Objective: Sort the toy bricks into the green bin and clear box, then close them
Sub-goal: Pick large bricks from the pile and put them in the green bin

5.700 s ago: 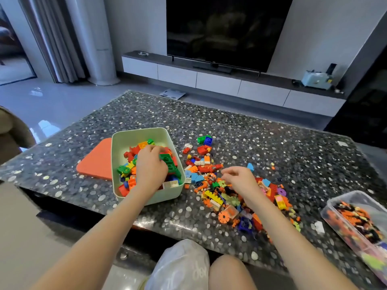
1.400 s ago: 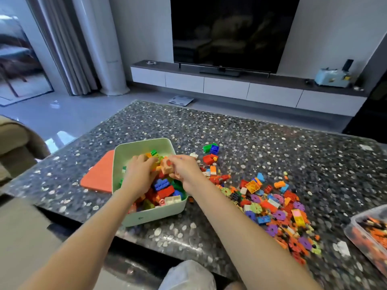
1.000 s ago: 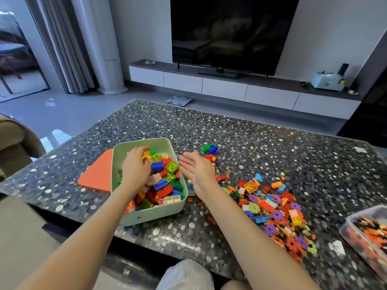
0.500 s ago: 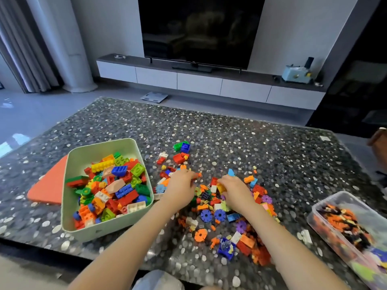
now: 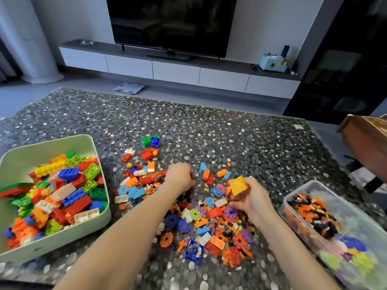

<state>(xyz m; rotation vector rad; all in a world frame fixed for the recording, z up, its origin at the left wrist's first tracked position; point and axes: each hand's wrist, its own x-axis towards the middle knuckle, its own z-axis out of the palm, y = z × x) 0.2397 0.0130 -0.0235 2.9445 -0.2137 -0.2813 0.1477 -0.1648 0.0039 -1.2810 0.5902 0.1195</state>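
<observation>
Toy bricks (image 5: pixel 195 214) heaped, right hand (image 5: pixel 253 203) pinching yellow brick (image 5: pixel 239 185), left hand (image 5: pixel 180 176) curled, grasp unclear

Television (image 5: pixel 171 24): dark, standing on the cabinet
Cabinet (image 5: pixel 176 70): white, low, long
Scale (image 5: pixel 129 87): on the floor
Table (image 5: pixel 230 132): pebble-patterned top

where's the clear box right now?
Head view, lower right: the clear box sits on the table near its right edge, just right of the loose brick pile and the right hand, which holds a yellow brick.
</observation>
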